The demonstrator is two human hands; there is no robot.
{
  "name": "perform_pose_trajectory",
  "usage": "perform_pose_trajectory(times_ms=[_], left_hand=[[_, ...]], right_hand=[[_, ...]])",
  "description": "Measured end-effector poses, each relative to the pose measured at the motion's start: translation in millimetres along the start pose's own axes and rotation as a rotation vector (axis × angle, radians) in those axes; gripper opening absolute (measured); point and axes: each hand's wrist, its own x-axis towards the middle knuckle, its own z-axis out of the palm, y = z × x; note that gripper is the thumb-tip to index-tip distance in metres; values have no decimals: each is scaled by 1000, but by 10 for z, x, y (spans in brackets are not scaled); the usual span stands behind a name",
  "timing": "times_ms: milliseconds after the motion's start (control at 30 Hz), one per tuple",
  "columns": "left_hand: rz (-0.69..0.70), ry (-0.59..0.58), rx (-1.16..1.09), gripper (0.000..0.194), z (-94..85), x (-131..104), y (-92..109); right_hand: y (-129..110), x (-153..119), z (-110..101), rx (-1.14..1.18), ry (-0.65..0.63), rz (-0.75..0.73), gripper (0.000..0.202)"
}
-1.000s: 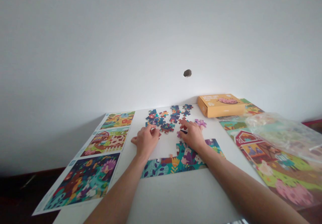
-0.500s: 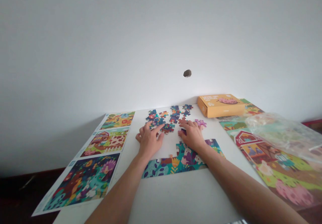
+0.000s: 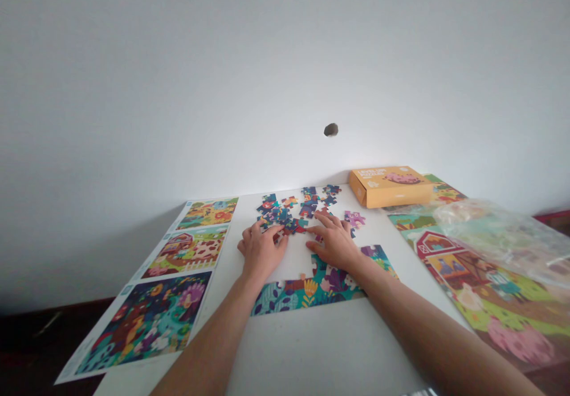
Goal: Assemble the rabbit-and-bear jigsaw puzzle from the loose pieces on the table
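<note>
- The left hand (image 3: 262, 253) has its fingers bent and spread open, at the near left side of the loose puzzle pieces (image 3: 308, 209). I can't tell if its fingertips touch one.
- The right hand (image 3: 341, 246) has its fingers open too, low over a small piece (image 3: 318, 237). I can't tell if they touch it.
- The loose pieces lie in a messy bunch past the hands, toward the wall. A pink piece (image 3: 355, 218) is right of the bunch.
- The joined puzzle part (image 3: 310, 292) lies flat on the near side of the hands, and the right wrist is above it. It has leaves and a yellow flower, and it goes up higher on the right.
- All this is on a smooth white desk (image 3: 320, 348).
- On the left is a sheet with three pictures (image 3: 154, 319). Its near corner sticks out past the desk.
- At the far right is a yellow box (image 3: 396, 194), close to the wall.
- Nearer on the right is a big farm picture (image 3: 503, 301), with a crinkly clear bag (image 3: 494, 230) on top.
- The wall (image 3: 222, 75) is plain and pale, with a small dark hole (image 3: 331, 130).
- The floor (image 3: 35, 330) at the left looks dark.
</note>
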Motion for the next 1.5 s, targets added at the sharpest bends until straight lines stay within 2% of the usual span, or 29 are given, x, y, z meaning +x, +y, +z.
perform_pose_trajectory(times_ms=[200, 333, 500, 733, 833, 933, 1067, 1133, 1500], left_hand=[[105, -31, -35, 26, 11, 9, -2], [122, -52, -70, 18, -20, 9, 9], [102, -16, -78, 13, -21, 19, 10], [63, -10, -101, 27, 13, 69, -50], [73, 61, -188, 35, 34, 117, -116], [-15, 157, -180, 37, 37, 153, -147], [-149, 72, -73, 54, 49, 157, -134], [-141, 40, -70, 55, 70, 156, -136], [17, 68, -236, 45, 135, 198, -228]], right_hand=[[-13, -12, -4, 24, -81, -157, 45], [-20, -10, -5, 30, -50, -133, 38], [-11, 0, 0, 38, -7, -110, 31], [8, 3, 22, 41, 19, -128, 29], [10, 6, 30, 53, 29, -128, 29], [12, 10, 38, 67, 39, -123, 27], [16, 11, 46, 76, 52, -117, 25], [16, 10, 48, 76, 57, -113, 25], [3, 11, 39, 94, 61, -130, 23]])
